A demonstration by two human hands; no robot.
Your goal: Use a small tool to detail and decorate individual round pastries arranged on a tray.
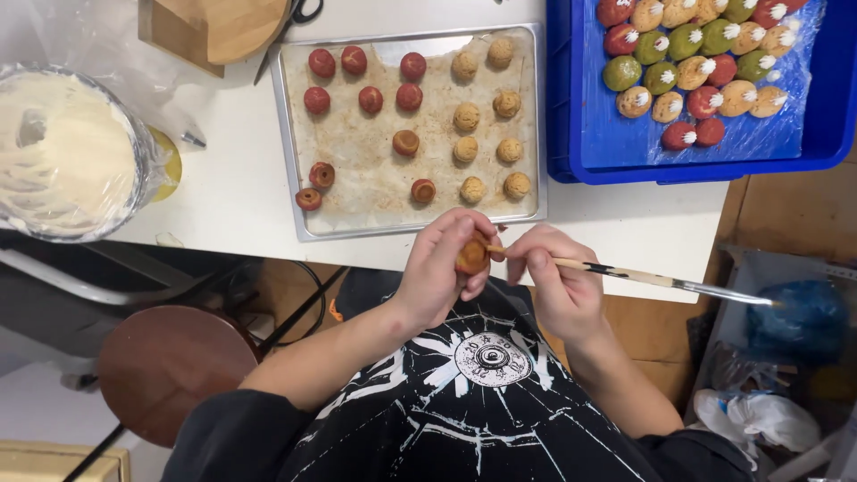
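My left hand [439, 268] holds a small round brown cookie [472, 257] just below the table's front edge. My right hand [558, 286] grips a thin wooden paintbrush [625, 272] by its handle end, which touches the cookie, while the bristle end points right. On the table right above my hands lies a metal baking tray [295, 178] lined with paper. It carries several red cookies [370, 98] on the left and several tan ones [486, 116] on the right.
A blue crate [705, 156] lined with plastic film holds several red, green and tan cookies with white dots, at the back right. A bowl of white cream [67, 152] stands at the left. A round brown stool [170, 366] is below the table.
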